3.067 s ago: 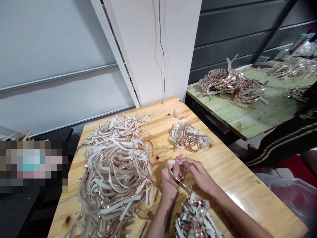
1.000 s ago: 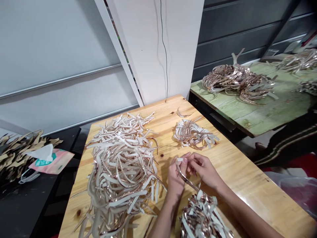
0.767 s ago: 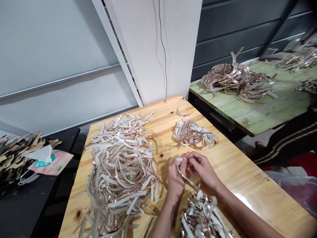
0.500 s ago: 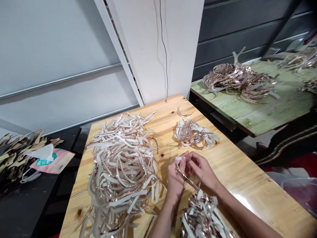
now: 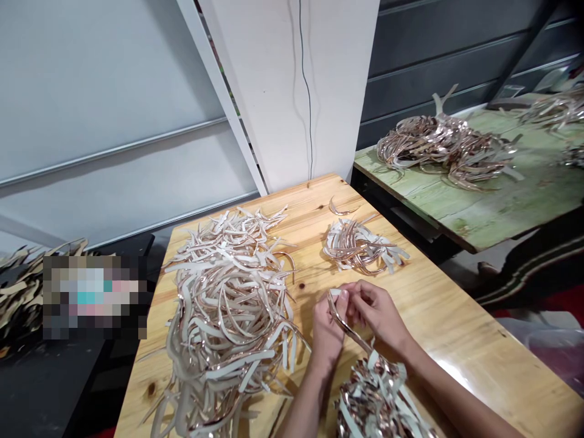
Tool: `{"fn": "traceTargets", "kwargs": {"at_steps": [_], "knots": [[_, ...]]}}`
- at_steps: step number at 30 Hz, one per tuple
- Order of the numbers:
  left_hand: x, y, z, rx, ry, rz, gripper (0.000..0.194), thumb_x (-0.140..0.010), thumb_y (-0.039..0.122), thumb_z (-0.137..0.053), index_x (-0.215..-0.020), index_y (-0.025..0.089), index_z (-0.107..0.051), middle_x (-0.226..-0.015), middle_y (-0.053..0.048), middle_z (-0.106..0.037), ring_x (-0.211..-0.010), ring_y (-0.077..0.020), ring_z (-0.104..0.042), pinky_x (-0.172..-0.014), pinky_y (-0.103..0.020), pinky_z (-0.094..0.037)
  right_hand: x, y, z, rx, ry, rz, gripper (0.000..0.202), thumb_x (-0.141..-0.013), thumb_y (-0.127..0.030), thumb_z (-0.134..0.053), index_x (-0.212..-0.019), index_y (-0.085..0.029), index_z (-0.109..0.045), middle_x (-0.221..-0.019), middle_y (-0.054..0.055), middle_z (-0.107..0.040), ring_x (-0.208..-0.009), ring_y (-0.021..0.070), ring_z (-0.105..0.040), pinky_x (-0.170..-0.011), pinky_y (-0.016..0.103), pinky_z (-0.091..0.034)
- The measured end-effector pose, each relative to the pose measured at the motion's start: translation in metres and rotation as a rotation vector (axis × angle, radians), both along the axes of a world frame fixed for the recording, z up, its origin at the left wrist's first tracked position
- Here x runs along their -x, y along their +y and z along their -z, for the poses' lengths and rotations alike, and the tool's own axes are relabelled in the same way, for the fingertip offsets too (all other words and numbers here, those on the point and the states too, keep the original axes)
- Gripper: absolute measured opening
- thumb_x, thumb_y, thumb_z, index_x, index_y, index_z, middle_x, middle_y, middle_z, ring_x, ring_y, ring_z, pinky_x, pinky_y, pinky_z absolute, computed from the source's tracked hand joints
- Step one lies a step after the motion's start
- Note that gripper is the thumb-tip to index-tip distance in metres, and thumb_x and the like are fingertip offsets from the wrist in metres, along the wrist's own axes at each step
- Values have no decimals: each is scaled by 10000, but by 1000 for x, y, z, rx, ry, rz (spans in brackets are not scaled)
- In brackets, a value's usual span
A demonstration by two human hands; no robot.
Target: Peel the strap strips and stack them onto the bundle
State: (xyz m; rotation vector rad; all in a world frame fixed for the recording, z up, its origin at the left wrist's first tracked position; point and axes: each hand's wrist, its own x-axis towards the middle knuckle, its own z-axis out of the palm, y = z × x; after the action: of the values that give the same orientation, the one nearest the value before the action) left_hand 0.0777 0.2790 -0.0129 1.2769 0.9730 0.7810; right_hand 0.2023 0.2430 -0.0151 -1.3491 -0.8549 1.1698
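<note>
Strip shows in the head view, near the middle of the wooden table, its pale upper end clamped between thumb and fingers of the left hand and its shiny length slanting to the clump at 5 o'clock from the hands. The left thumb lies flat on that end, probably to keep the curl from springing round. The right hand comes in from 4 o'clock, fingertips bunched together beside the left ones, perhaps for a fine pinch; whether they grip anything, I cannot tell. The big pile spreads at 9 o'clock, the small bundle sits at 1 and a loose curl at 12, all seemingly within easy reach and apart enough not to tangle. The clump is cut off by the bottom edge, and how the strip joins it is hard to make out. A pixelated patch hides something at 9 o'clock, past the big pile. At 3 o'clock, striped dark cloth runs out of the right edge, so its wearer, if any, is unclear.
</note>
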Motion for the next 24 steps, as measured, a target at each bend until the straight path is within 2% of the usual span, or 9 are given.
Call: {"fn": "traceTargets", "kwargs": {"at_steps": [2, 5, 9, 13, 19, 21, 24], "knots": [[0, 0, 0, -17, 18, -7, 532, -971, 581, -563, -717, 135, -701, -562, 14, -481, -537, -108, -427, -554, -247, -351, -1, 1, 0, -17, 0, 18, 314, -929, -466, -670, -782, -211, -563, -593, -31, -588, -512, 145, -554, -510, 265, -433], [1, 0, 1, -25, 34, 2, 506, -970, 577, -569, -768, 139, -723, -564, 21, -467, -543, -112, -409, -573, -251, -356, -2, 2, 1, -18, -36, 57, 291, -905, -438, -685, -771, -204, -576, -574, -39, -544, -520, 143, -517, -515, 265, -412], [0, 0, 2, -28, 54, -20, 522, -961, 587, -573, -726, 143, -717, -548, 22, -454, -531, -113, -394, -590, -260, -365, -1, 2, 3, -15, -108, 98, 274, -880, -374, -674, -703, -217, -537, -596, -26, -537, -575, 157, -524, -548, 270, -417], [-1, -2, 0, -15, 43, -113, 515, -931, 619, -594, -849, 146, -781, -512, 28, -430, -504, -126, -356, -581, -276, -371, 2, 1, 0, -19, -219, 86, 261, -869, -335, -657, -682, -224, -512, -659, 10, -607, -687, 194, -593, -616, 282, -455], [-2, -2, 7, 92, -45, -146, 573, -902, 668, -607, -1045, 144, -793, -487, 54, -386, -462, -110, -326, -498, -250, -306, -4, 2, -1, 39, -527, 87, 252, -884, -355, -633, -685, -216, -564, -636, 2, -628, -583, 165, -517, -568, 283, -390], [-1, 0, 10, 113, -73, -159, 594, -916, 677, -580, -1106, 148, -774, -508, 58, -404, -463, -102, -349, -486, -236, -294, -8, 3, -1, 16, -489, 94, 241, -894, -374, -622, -716, -215, -587, -624, -6, -601, -573, 167, -515, -569, 288, -391], [-1, 1, 9, 97, -51, -115, 604, -917, 673, -584, -1140, 144, -774, -503, 51, -439, -465, -110, -399, -508, -242, -342, -13, 3, -4, -27, -313, 89, 244, -941, -415, -584, -848, -201, -653, -641, -6, -599, -570, 175, -530, -559, 293, -411]]}}
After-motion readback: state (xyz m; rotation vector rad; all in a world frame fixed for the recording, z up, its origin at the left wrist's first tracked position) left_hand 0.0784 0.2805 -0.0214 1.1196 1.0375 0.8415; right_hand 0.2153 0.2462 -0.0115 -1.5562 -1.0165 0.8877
